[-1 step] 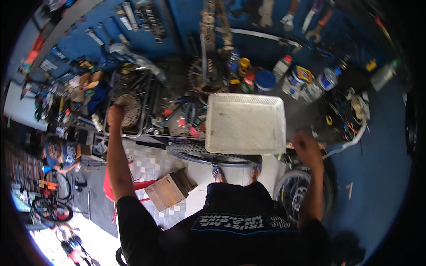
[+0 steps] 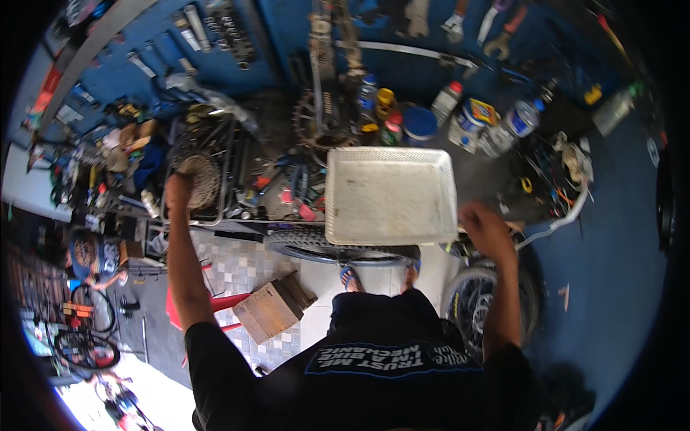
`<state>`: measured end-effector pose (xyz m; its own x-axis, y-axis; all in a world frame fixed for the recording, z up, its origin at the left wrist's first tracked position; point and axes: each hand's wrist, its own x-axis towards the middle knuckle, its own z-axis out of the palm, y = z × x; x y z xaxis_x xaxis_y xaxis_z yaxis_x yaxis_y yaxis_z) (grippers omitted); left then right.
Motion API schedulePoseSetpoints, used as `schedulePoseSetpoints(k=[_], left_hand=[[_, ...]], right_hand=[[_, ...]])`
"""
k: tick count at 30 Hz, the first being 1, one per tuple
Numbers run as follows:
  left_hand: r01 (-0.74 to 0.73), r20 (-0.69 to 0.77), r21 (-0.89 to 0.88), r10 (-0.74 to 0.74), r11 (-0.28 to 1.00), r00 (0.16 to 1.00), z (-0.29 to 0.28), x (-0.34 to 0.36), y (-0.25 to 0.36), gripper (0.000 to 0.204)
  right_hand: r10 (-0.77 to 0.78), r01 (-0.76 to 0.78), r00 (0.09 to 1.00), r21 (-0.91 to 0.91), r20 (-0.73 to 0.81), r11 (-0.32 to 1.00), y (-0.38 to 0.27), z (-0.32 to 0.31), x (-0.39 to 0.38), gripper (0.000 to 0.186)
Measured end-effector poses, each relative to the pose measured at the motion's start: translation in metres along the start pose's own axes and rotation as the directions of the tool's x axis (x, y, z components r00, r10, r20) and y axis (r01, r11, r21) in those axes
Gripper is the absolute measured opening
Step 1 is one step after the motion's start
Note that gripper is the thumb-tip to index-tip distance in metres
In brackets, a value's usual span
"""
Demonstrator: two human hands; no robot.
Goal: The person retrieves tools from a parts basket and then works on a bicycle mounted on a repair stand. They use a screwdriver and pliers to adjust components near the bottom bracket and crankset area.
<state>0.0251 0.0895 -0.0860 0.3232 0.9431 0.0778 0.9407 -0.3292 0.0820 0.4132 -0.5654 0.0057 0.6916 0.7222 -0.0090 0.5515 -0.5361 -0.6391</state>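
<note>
My left hand (image 2: 180, 188) is closed on the left edge of a large bicycle cassette (image 2: 203, 177), which lies inside a metal frame on the cluttered workbench (image 2: 254, 154). My right hand (image 2: 480, 227) is beside the right rim of a white perforated plastic tray (image 2: 389, 233), its fingers slightly bent and apart with nothing visible in them. Small tools and red pieces (image 2: 302, 203) lie between the cassette and the tray.
Bottles (image 2: 514, 133) and tubs (image 2: 420, 125) stand behind the tray, below wall-hung wrenches (image 2: 188, 32). A wheel (image 2: 478, 309), a tyre (image 2: 309, 244), a wooden box (image 2: 265, 311) and a red stool (image 2: 175, 307) are below. A co-worker (image 2: 93, 255) is at the left.
My right hand has moved slightly left, closer to the tray's rim. The view has shifted a little, so the bench and tray appear slightly farther left and higher. My left hand stays at the cassette.
</note>
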Motion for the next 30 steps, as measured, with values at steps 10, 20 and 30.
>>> schedulePoseSetpoints(k=[10, 20, 30], left_hand=[[-0.233, -0.247, -0.292, 0.162, 0.928, 0.955, -0.066, -0.090, 0.042, 0.039], [-0.017, 0.103, -0.747, 0.141, 0.665, 0.985, -0.033, -0.327, 0.203, 0.023], [0.268, 0.265, -0.963, -0.130, 0.004, 0.955, -0.054, -0.466, 0.347, 0.023]], right_hand=[[-0.206, 0.216, 0.890, 0.023, 0.408, 0.976, 0.041, 0.087, 0.109, 0.035], [-0.224, 0.219, 0.971, 0.058, 0.089, 0.974, 0.107, 0.004, 0.097, 0.031], [-0.271, 0.233, 0.954, 0.249, 0.131, 0.940, 0.142, -0.053, 0.084, 0.021]])
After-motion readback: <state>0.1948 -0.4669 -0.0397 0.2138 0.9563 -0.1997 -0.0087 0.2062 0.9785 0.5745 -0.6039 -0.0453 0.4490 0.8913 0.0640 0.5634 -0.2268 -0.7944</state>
